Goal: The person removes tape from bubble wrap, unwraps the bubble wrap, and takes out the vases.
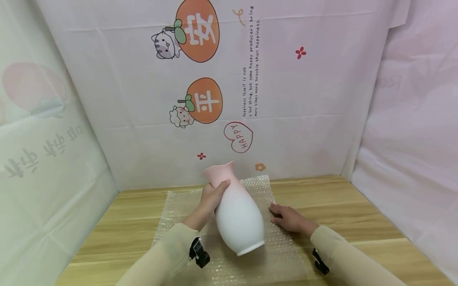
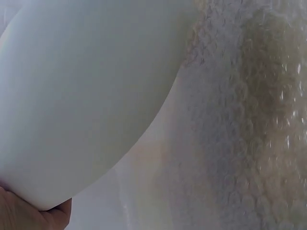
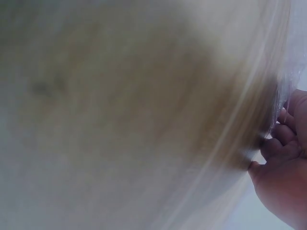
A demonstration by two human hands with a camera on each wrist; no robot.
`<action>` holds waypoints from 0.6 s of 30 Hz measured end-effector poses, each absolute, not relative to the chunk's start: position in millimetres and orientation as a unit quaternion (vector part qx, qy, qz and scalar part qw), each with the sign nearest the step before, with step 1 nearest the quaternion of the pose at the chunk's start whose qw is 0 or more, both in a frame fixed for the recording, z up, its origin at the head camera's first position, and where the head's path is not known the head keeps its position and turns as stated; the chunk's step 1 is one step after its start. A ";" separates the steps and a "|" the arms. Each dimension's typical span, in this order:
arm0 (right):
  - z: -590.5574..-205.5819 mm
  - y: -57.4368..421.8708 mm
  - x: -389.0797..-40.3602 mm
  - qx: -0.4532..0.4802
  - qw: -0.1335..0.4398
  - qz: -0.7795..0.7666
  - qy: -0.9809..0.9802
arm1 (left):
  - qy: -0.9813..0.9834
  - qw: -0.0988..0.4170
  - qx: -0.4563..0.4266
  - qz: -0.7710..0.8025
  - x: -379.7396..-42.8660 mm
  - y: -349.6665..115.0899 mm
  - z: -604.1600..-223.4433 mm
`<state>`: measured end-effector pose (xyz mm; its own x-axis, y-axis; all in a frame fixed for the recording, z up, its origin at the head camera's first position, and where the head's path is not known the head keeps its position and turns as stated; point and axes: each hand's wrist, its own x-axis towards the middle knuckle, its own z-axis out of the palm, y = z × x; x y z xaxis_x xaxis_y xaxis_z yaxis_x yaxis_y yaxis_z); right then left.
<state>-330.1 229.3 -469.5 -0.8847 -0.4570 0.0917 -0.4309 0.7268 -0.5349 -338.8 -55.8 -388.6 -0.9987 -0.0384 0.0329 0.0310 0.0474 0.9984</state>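
Observation:
A vase (image 1: 239,218), pink at its flared neck and white on its body, leans tilted above a sheet of clear bubble wrap (image 1: 189,206). My left hand (image 1: 209,200) grips it around the neck, thumb on the near side. The vase's white body (image 2: 86,96) fills much of the left wrist view, with part of the left hand (image 2: 36,213) at the lower corner. At the sheet's right edge, my right hand (image 1: 288,218) pinches the bubble wrap with curled fingers. The right wrist view shows those fingers (image 3: 283,136) at the wrap's edge.
The wrap lies on a wood-grain table (image 1: 332,206). A white printed cloth (image 1: 304,99) hangs behind the table's far edge, with more cloth walls at the left (image 1: 43,131) and right (image 1: 411,139).

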 end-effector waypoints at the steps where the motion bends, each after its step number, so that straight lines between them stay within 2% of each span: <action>1: -469.2 229.2 -330.1 -0.239 0.023 -0.282 0.929 | -0.721 0.033 0.003 -0.692 -337.6 -58.4 -386.0; 8: -471.7 231.1 -331.4 -0.240 0.027 -0.277 0.930 | -0.729 0.090 0.001 -0.678 -333.6 -75.9 -374.5; 18: -472.0 231.2 -331.7 -0.240 0.029 -0.278 0.930 | -0.749 0.219 -0.028 -0.625 -329.8 -100.4 -356.4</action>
<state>-331.7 231.2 -472.0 -0.8834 -0.4619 0.0789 -0.4296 0.7311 -0.5301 -329.8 -100.4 -356.4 -0.9024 -0.2316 0.3634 0.3163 0.2166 0.9236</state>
